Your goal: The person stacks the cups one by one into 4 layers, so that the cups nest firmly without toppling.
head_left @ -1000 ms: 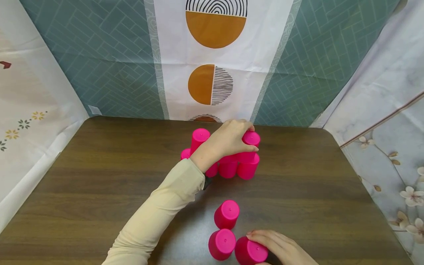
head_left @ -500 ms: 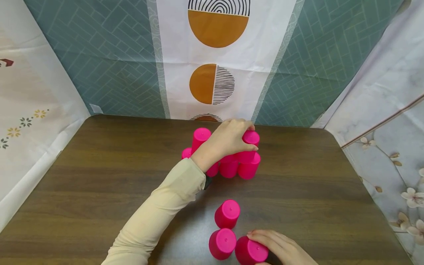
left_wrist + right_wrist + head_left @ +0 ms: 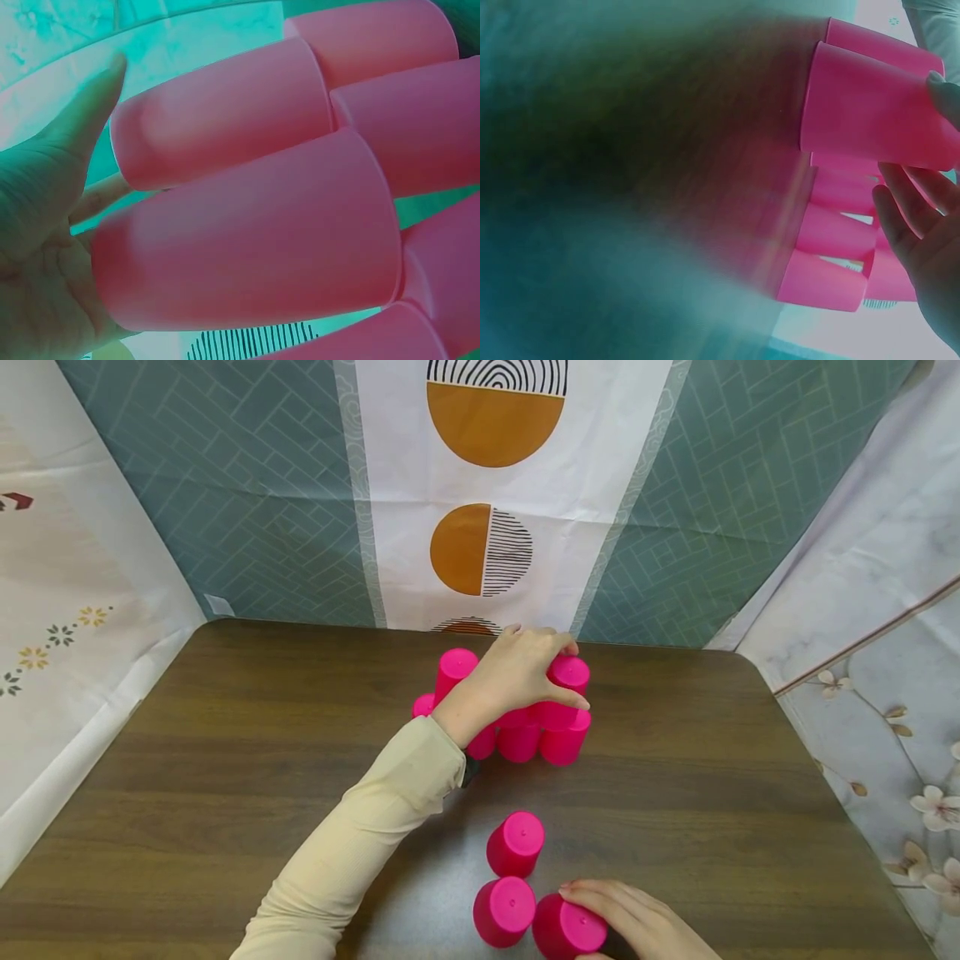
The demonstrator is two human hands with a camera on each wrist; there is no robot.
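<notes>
Several pink cups stand upside down at the back of the table, stacked in two levels. My left hand point(image 3: 517, 672) is around the upper right-hand cup point(image 3: 568, 673); its thumb sticks out to the side. In the left wrist view the thumb point(image 3: 101, 94) stands off that cup point(image 3: 221, 112), with a gap showing between them. Near the front edge, my right hand point(image 3: 637, 918) holds another upturned cup point(image 3: 570, 928) between thumb and fingers. Two more cups sit beside it, one to its left point(image 3: 504, 912) and one farther back point(image 3: 515, 843).
The wooden table point(image 3: 300, 710) reaches back to a teal and white patterned cloth point(image 3: 285, 527). Pale floral cloths hang at both sides. An upper-left cup point(image 3: 456, 668) and bottom cups point(image 3: 517, 743) of the stack surround the left wrist.
The left thumb has spread slightly away from the upper right-hand cup. The right hand and the front cups stay put.
</notes>
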